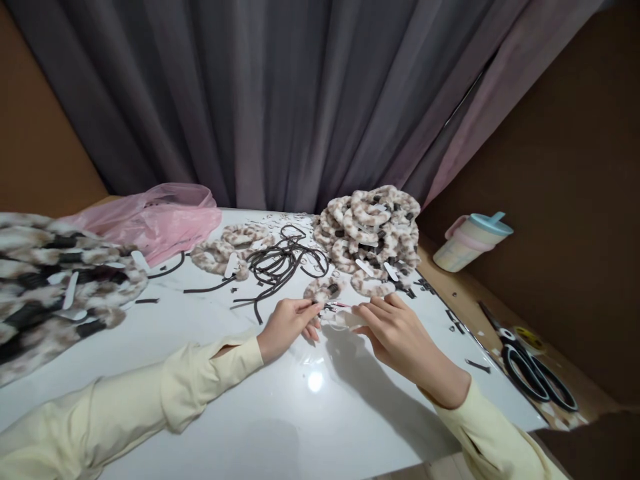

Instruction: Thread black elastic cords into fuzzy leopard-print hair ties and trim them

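Observation:
My left hand (pixel 290 325) is closed in a pinch at the near edge of a small furry ring (pixel 320 289), white with brown spots and a dark section. To its right, my right hand (pixel 403 340) is closed on a thin tool (pixel 342 305) with a reddish part. The tool's tip lies close to my left fingertips, beside small dark bits; its exact kind is too small to make out. A pale strip shows under my right fingers. Just beyond the hands lies a tangle of dark cord (pixel 280 263) on the white table (pixel 320 413).
A heap of furry rings (pixel 373 220) with white tags stands at the back right, another pile (pixel 60 287) at the left. Behind that is a pink plastic bag (pixel 175 213). On the right ledge are scissors (pixel 533 373), a yellow tape roll (pixel 529 338) and a lidded cup (pixel 470 243).

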Tool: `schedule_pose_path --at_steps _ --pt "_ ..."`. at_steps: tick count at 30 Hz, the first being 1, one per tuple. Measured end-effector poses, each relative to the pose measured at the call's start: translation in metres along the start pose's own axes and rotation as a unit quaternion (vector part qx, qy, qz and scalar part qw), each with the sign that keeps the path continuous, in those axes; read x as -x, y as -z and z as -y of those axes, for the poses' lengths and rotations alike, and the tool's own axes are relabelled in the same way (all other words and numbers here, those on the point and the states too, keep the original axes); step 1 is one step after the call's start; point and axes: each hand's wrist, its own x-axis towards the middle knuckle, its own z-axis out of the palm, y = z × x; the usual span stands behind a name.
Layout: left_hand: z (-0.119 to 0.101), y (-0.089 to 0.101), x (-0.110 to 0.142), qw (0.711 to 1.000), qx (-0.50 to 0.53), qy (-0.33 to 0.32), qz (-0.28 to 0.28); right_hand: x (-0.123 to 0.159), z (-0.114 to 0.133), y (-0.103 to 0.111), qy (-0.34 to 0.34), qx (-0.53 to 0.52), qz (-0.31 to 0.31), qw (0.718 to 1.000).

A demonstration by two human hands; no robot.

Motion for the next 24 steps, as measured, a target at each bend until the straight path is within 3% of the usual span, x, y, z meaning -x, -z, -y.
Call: schedule_pose_path --at_steps 24 --pt "0.002 0.0005 -0.0004 1.0 0.003 0.0 -0.003 -0.0008 -0.0016 -0.0007 -0.011 -0.001 0.002 1.0"
